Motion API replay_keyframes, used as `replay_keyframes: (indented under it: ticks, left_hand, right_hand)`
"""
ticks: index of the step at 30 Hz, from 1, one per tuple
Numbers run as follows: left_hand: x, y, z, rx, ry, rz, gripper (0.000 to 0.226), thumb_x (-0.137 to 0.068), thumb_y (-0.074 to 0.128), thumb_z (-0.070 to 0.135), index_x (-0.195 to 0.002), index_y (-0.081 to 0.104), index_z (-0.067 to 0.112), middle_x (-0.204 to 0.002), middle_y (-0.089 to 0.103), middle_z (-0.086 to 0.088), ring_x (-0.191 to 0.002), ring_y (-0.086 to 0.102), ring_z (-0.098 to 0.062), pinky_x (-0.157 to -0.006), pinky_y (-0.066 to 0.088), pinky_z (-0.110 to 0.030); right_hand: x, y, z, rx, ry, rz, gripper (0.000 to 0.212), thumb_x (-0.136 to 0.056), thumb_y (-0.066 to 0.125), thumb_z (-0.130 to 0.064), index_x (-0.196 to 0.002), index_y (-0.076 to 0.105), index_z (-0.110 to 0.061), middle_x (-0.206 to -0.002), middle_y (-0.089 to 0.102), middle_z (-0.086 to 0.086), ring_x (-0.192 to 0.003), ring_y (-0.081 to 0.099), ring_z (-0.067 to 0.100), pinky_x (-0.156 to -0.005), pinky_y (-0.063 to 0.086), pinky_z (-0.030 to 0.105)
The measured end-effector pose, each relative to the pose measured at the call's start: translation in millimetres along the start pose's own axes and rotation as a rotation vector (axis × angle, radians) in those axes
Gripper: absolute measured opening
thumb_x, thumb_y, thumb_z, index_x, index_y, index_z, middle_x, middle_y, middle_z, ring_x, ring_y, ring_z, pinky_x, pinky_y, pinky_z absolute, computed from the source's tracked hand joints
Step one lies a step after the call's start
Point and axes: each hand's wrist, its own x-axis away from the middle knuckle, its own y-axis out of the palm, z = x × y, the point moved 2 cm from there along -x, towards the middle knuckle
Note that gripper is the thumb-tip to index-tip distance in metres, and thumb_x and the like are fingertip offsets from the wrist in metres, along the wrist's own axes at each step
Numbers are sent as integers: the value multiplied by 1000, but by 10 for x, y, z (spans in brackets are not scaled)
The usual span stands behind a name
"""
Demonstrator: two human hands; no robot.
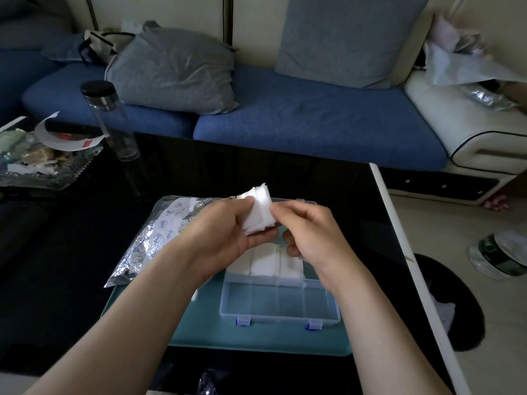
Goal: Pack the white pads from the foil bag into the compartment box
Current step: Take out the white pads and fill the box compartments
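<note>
My left hand [228, 226] grips a stack of white pads [261, 208] above the compartment box [279, 315]. My right hand [308, 232] has its fingers curled and pinches the right edge of that stack. The clear box with blue latches lies open on a teal mat [199, 329]. White pads [265, 263] fill compartments in its middle row, while the near row holds nothing. The far part of the box is hidden behind my hands. The silver foil bag [151, 240] lies flat to the left of the box.
A tall clear bottle with a black lid [111, 121] and a glass tray of clutter [42, 155] stand at the table's far left. The table's white edge [407, 252] runs down the right. A blue sofa with grey cushions [285, 109] lies beyond.
</note>
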Motion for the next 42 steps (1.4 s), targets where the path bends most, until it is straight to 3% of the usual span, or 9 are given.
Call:
replay_keyframes:
  ticks: [4,8,17,23,29,32,35,38,42]
  left_hand:
    - [1,-13,8,54,-24,-4,36,-109,43,12,-134,55,-12,-132,66,-31,-122,68,-38,-101,58,-52]
    - [7,-34,13,44,-44,6,36,-109,46,14,-134,55,-10,-131,67,-31,-121,69,-38,-92,62,-48]
    - [-41,-42,14,-59,114,126,33,-113,46,17,-132,56,-7,-125,70,-25,-110,74,-36,-88,64,-49]
    - [-12,-110,-26,-446,231,223,18,-112,49,15,-119,62,5,-121,71,-19,-97,78,-32,-78,65,-40]
    - [37,72,-55,-304,4,72,42,-112,41,40,-130,64,10,-126,72,-18,-119,70,-38,-88,64,-50]
    - [56,99,-59,-318,-40,-64,48,-108,32,28,-137,63,5,-130,73,-14,-125,67,-32,-102,58,-53]
    - [62,91,-66,-369,-7,-96,42,-102,35,2,-132,64,0,-126,74,-17,-119,70,-35,-99,60,-51]
    - [77,77,-81,-405,16,-11,38,-100,37,-10,-124,65,1,-115,76,-22,-104,76,-36,-90,64,-46]
    - [73,51,-69,-427,37,61,33,-103,39,-9,-118,66,3,-113,75,-19,-97,78,-32,-90,64,-46]
  right_hand:
    - [3,-4,0,10,1,0,13,-99,71,-40,-102,82,-34,-83,74,-20,-79,64,2,-67,50,22]
    - [-9,-10,18,2,30,21,13,-101,70,-33,-99,83,-34,-89,75,-16,-86,64,6,-67,50,23]
    - [-32,-68,2,-77,-54,142,10,-99,72,-29,-101,82,-27,-65,66,-18,-65,57,6,-56,47,22]
    - [-47,-156,-58,-215,-167,291,14,-106,64,-19,-105,78,-19,-82,73,2,-54,48,8,-48,38,21]
    - [-53,-88,-26,267,-390,156,12,-100,73,-25,-109,80,-26,-99,78,-16,-97,71,-1,-78,58,18]
    - [-50,-32,9,365,-437,196,11,-95,79,-23,-106,81,-23,-92,76,-16,-93,71,0,-79,55,16]
    - [-24,-21,10,406,-381,260,19,-93,77,-20,-110,76,-28,-86,68,-13,-87,67,0,-78,51,12]
    - [-17,-52,-35,114,-201,238,30,-98,58,-9,-121,62,-27,-96,63,-2,-77,63,1,-67,52,16]
    - [-17,-54,-78,-65,-153,235,43,-103,45,4,-132,50,-27,-108,58,3,-78,67,7,-79,61,31]
